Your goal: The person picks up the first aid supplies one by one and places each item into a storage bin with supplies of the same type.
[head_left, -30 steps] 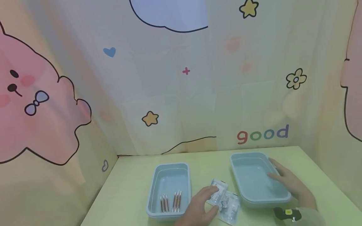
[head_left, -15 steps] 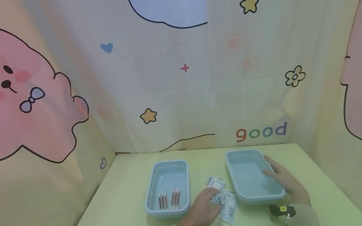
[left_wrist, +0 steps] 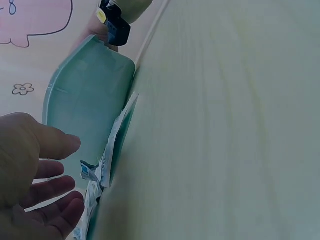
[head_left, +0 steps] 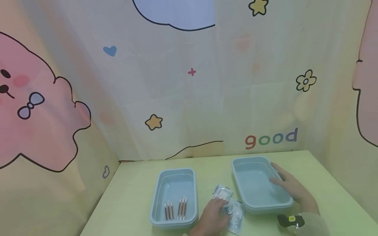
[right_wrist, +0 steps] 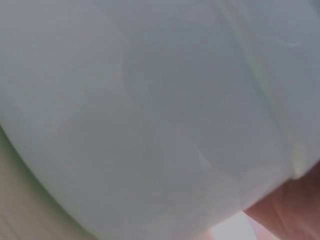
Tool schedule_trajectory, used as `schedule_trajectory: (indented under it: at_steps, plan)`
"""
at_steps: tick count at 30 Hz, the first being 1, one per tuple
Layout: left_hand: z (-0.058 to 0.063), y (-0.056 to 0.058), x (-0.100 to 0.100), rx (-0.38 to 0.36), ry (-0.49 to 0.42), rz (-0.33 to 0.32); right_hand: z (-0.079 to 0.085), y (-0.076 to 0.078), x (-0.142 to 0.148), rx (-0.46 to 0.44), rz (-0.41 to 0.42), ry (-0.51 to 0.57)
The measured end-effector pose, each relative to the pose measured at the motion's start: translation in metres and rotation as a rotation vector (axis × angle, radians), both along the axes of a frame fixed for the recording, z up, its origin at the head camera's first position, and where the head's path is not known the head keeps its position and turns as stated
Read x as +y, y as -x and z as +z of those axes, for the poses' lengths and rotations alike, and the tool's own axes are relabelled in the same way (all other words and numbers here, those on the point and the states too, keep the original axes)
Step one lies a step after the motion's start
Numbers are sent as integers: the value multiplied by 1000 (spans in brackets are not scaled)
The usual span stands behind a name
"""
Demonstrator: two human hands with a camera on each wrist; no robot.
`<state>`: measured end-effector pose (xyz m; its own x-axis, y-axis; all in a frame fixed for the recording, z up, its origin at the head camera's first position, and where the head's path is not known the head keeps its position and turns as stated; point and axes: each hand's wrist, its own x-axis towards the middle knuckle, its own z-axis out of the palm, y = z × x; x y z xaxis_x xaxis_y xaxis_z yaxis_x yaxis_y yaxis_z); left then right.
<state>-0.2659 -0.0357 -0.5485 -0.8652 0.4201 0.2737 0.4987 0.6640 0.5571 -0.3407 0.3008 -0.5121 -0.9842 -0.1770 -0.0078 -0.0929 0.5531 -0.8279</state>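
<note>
A rectangular pale-blue tray (head_left: 177, 186) holds slim brown sticks (head_left: 181, 209); the right hand (head_left: 290, 187) grips a matching tray (head_left: 257, 183); the left hand (head_left: 211, 215), fingers parted, empty, nears shiny packets (head_left: 236, 219).

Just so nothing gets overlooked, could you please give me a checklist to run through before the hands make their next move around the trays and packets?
1. Right hand holding the right tray at its side rim: ok.
2. Packets lying between the two trays, near the left hand: ok.
3. Packets gripped by the left hand: not ok; its fingers and thumb are spread apart, with no packet pinched between them.
4. Six sticks inside the left tray, in two groups of three: ok.
5. Packets sealed: cannot tell.
</note>
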Motion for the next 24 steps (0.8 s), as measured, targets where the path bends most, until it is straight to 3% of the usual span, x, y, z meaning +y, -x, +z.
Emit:
schedule_trajectory:
  at_steps: [5, 13, 24]
  plan:
    - [-5, 3, 2, 46, 18, -27, -1, 0, -1, -13, -6, -5]
    - [0, 5, 3, 6, 56, -20, -2, 0, 0, -40, -14, -7]
    - [2, 8, 2, -49, 19, -8, -2, -1, 0, -18, -12, 1]
